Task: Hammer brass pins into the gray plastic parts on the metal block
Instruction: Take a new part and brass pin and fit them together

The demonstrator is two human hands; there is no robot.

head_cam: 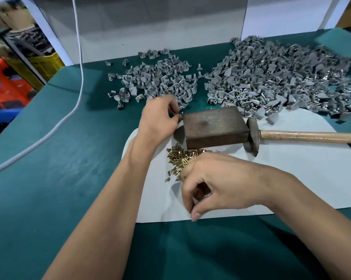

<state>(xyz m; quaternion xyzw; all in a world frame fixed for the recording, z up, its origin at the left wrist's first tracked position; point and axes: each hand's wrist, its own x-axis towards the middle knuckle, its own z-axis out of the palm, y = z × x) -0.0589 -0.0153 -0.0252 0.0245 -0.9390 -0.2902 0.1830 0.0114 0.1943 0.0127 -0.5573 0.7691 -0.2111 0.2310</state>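
Dark worn metal block [213,126], left hand [160,120] pinching beside it; right hand [217,182] curled over brass pins [180,158]

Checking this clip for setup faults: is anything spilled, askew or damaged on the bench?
Nothing stands out. Gray parts and brass pins lie in loose working heaps; the hammer rests beside the metal block.

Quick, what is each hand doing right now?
Left hand: fingers curled at the metal block's left edge; what it pinches cannot be told.
Right hand: fingertips pinched together over the brass pins.
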